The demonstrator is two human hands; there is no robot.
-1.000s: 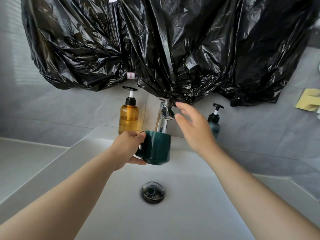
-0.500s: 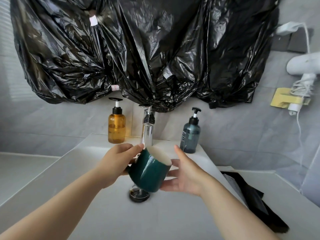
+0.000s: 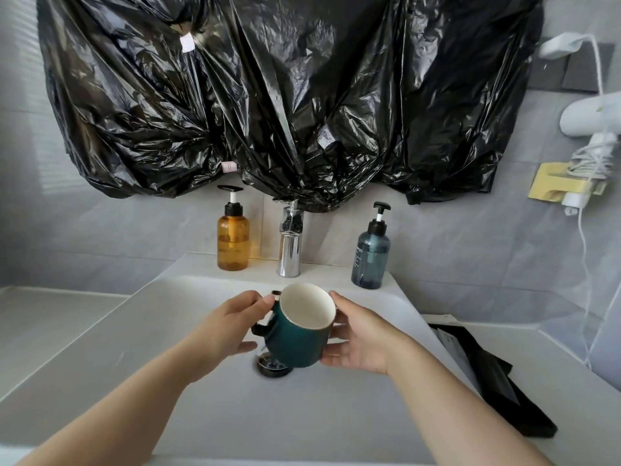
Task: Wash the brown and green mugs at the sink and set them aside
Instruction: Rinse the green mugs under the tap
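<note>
black plastic sheeting (image 3: 285, 95) hangs crumpled across the wall above the sink (image 3: 161, 290), its lower edge draping over the top of the chrome tap (image 3: 289, 253). amber pump bottle (image 3: 233, 243) stands left of the tap on the back ledge, blue-grey pump bottle (image 3: 370, 260) to the right. dark folded cloth (image 3: 487, 381) lies on the counter right of the basin. white hair dryer (image 3: 591, 119) sits in a yellow holder (image 3: 551, 183) on the right wall.

green mug (image 3: 295, 341) is held over the basin in front of the tap, tilted with its pale inside facing the camera, partly hiding the drain (image 3: 268, 366). left hand (image 3: 228, 327) grips it at the handle side, thumb up by the rim. right hand (image 3: 363, 341) wraps the opposite wall, thumb near the rim, fingers under the body.
</note>
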